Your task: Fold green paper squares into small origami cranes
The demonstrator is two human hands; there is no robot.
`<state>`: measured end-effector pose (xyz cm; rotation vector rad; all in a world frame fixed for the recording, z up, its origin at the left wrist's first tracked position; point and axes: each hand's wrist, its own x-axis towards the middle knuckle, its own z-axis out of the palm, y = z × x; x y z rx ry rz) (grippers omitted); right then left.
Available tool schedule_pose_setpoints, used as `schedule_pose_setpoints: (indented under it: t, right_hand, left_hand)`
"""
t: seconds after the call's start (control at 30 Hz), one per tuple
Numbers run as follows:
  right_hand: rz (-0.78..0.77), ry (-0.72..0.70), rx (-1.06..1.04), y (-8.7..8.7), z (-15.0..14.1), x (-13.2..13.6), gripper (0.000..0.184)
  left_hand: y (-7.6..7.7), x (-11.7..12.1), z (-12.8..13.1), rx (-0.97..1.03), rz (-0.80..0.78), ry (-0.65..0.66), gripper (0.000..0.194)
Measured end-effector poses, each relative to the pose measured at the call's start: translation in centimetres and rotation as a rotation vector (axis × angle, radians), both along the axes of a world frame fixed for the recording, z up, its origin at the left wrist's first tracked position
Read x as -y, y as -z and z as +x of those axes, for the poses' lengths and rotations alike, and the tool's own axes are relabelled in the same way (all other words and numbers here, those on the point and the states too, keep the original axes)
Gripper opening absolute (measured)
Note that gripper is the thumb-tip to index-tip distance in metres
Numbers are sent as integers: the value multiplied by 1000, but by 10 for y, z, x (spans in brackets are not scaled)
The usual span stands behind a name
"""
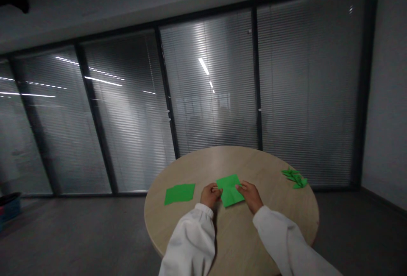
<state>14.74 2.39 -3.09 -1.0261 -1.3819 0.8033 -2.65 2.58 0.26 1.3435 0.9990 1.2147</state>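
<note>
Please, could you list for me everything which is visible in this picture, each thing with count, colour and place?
held sheet: one, green, between both hands over the table
flat paper: one sheet or stack (unclear), green, table's left side
folded pieces: several, count unclear, green, table's right side
round table: one, light wood colour, in front of the person
glass panels with blinds: five, leftmost cut off, greyish, dark frames, behind the table
light streaks: several, white, in the glass
container-like object: one, bluish, floor at left edge
wall: one, grey, right
floor: one, dark grey, around the table
sleeves: two, white, bottom
left grip: one bare hand, sheet's left edge
right grip: one bare hand, sheet's right edge
</note>
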Motion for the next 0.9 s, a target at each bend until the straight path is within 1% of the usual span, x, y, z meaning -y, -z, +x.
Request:
schedule_pose_setpoints:
  t: [0.07, 0.1, 0.17, 0.23, 0.27, 0.3, 0.33, 0.43, 0.47, 0.5, 0.6, 0.67, 0.77, 0.83, 0.9]
  right_hand:
    - [5, 11, -30, -1, 1, 0, 40]
    - [8, 15, -34, -1, 1, 0, 40]
    - [18, 16, -11, -3, 0, 3, 38]
    - [41, 4, 63, -5, -2, 7, 34]
    - [61, -7, 115, -7, -4, 10, 31]
    - [84, -22, 174, -9, -6, 13, 27]
    - [113, -37, 232, -11, -8, 17, 24]
    - [183, -83, 341, -18, -12, 26, 20]
    - [195, -85, 348, -19, -13, 28, 19]
    - [198, -78, 342, -20, -14, 29, 19]
    - [181, -22, 299, -20, -13, 28, 24]
    - [158, 27, 274, -17, -12, 25, 30]
    - [110, 88, 241, -13, -10, 19, 31]
    - [94, 117, 212, -12, -9, 16, 29]
    - [111, 144, 185, -12, -8, 15, 28]
  left_hand:
    - [1, 1, 0, 3, 2, 28, 27]
    - [1, 1, -1, -6, -6, 35, 32]
    - [2, 1, -3, -38, -4, 17, 53]
    - [2, 1, -5, -85, 62, -48, 74]
    - [2, 1, -6, -113, 112, -78, 79]
    - [1, 1, -6, -142, 158, -90, 79]
    - [0, 1, -6, -178, 190, -72, 75]
    - [-1, 3, -5, -313, 197, 75, 43]
    - [-1, 4, -4, -349, 185, 110, 34]
    - [-1, 4, -4, -371, 173, 128, 31]
    - [0, 4, -4, -340, 161, 104, 36]
    - [0, 3, -4, -299, 144, 51, 41]
    - [-1, 2, -4, -240, 115, -38, 43]
    - [-3, 3, -4, -176, 91, -49, 45]
    - [-5, 4, -3, -95, 57, -23, 47]
